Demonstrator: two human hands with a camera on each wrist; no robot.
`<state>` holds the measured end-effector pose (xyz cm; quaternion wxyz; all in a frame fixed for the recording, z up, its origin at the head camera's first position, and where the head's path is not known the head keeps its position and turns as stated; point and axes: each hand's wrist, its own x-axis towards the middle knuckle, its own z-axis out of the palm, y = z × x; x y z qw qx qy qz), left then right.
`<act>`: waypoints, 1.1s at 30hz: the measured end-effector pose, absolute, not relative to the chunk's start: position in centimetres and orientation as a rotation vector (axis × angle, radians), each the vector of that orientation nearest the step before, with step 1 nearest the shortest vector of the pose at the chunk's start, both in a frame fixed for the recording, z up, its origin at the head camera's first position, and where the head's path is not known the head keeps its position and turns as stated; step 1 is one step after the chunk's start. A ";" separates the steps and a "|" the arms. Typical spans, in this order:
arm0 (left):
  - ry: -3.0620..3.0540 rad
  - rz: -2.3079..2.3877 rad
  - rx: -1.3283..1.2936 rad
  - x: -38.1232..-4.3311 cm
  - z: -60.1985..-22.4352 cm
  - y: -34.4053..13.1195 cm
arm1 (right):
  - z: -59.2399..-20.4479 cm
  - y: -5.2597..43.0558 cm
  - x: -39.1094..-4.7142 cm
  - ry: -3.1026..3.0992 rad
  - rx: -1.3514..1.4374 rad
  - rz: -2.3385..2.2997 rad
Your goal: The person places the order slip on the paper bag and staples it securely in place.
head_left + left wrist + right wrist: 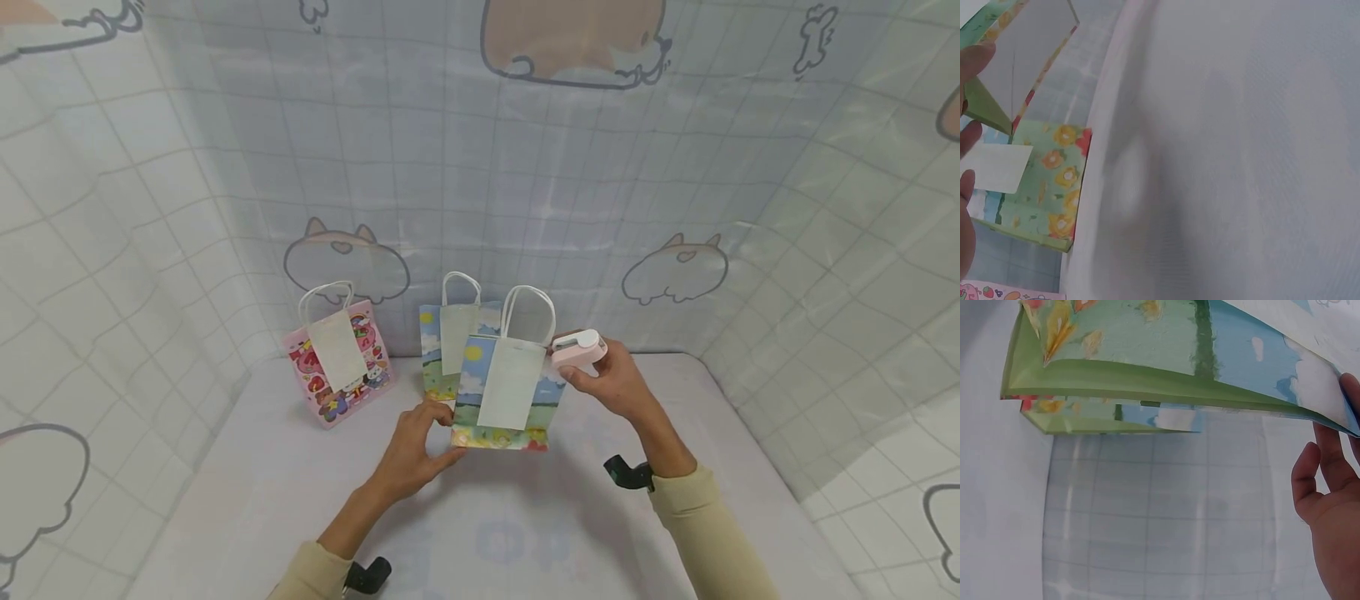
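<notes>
Before me in the head view, a paper gift bag (468, 404) with a meadow-and-sky print and white handles is held up, a blank white paper strip (512, 387) on its front. My left hand (408, 446) pinches its lower left corner, thumb by the bottom edge. My right hand (618, 379) grips a small pink and white stapler (579, 350) at the bag's upper right edge. The right wrist view has fingers (1330, 456) at the bag's edge; the stapler is out of sight there. From below, the left wrist view catches the bag's grey bottom (1032, 53).
Behind the held bag stands a matching meadow gift bag (431, 354). A pink cartoon gift bag (305, 362) leans at the left, also with a white strip (339, 350). The white table (300, 483) is enclosed by gridded curtain walls (570, 183) at the back and sides.
</notes>
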<state>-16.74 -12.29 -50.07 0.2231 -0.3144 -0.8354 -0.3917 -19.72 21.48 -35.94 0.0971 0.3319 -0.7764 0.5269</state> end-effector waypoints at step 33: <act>-1.952 -1.078 -0.930 -15.9 -49.8 -10.2 | -35.9 20.8 -19.9 -2.090 0.689 1.677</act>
